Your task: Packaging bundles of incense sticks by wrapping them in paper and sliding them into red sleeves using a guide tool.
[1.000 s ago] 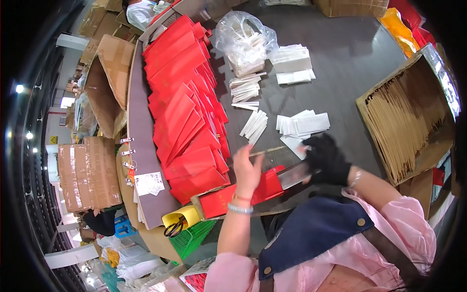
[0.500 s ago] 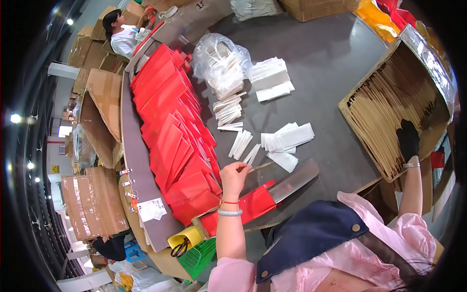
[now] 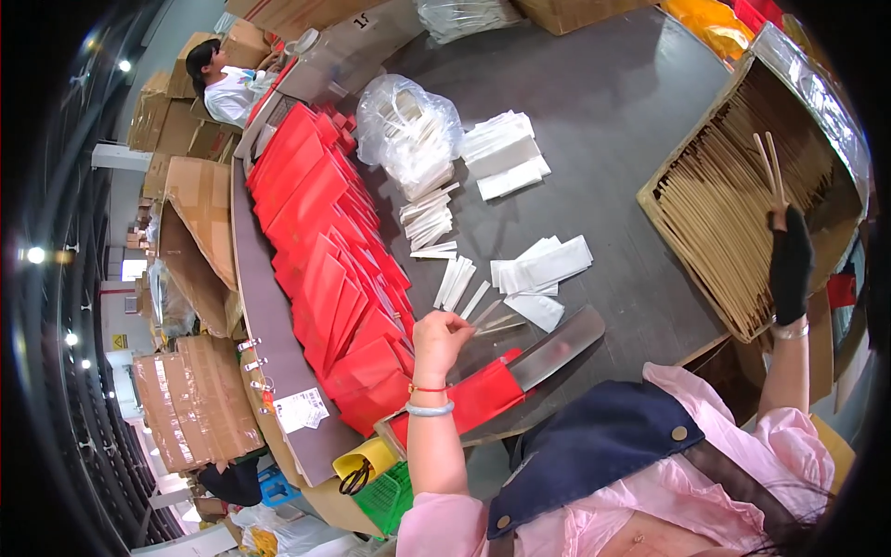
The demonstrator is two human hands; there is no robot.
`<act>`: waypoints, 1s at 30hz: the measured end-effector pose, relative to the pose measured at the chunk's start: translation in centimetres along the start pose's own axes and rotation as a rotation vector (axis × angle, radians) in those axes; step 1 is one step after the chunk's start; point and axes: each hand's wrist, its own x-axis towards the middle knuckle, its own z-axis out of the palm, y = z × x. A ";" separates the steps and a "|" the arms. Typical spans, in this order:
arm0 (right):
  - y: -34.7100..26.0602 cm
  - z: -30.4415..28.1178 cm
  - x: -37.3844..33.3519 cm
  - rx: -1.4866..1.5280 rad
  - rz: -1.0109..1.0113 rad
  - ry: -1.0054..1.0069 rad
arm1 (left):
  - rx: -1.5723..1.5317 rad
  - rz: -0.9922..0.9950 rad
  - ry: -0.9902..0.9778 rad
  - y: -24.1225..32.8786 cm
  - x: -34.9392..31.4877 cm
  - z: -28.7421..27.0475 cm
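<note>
My left hand, bare, is closed in a pinch over the table's near side, and a thin, blurred strip runs out from its fingertips. Narrow white strips lie just beyond it, and flat white packets to its right. Below the hand is a red sleeve with a grey metal-like plate sticking out. My right hand, in a black glove with bare fingertips, grips two thin wooden sticks that spread into a V. It is over a tilted cardboard box packed with brown sticks.
Overlapping red sleeves line the table's left side. A clear bag of white strips and stacked white packets stand farther back. Scissors sit in a yellow holder at the near left edge. A person works at the far left.
My right hand has come up from among the sticks in the box and now has two of them. My left hand stays pinched beside the white strips, and one strip has shifted toward its fingers.
</note>
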 end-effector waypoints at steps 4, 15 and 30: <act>-10.6 4.1 -5.7 0.490 -0.123 -0.414 | -0.025 0.332 0.127 2.7 1.8 2.6; -8.1 11.3 -11.8 0.620 0.173 -0.694 | -0.032 0.447 0.320 6.4 4.4 8.8; -8.2 12.4 -9.6 0.597 -0.080 -0.713 | -0.194 0.427 0.362 6.7 2.8 8.0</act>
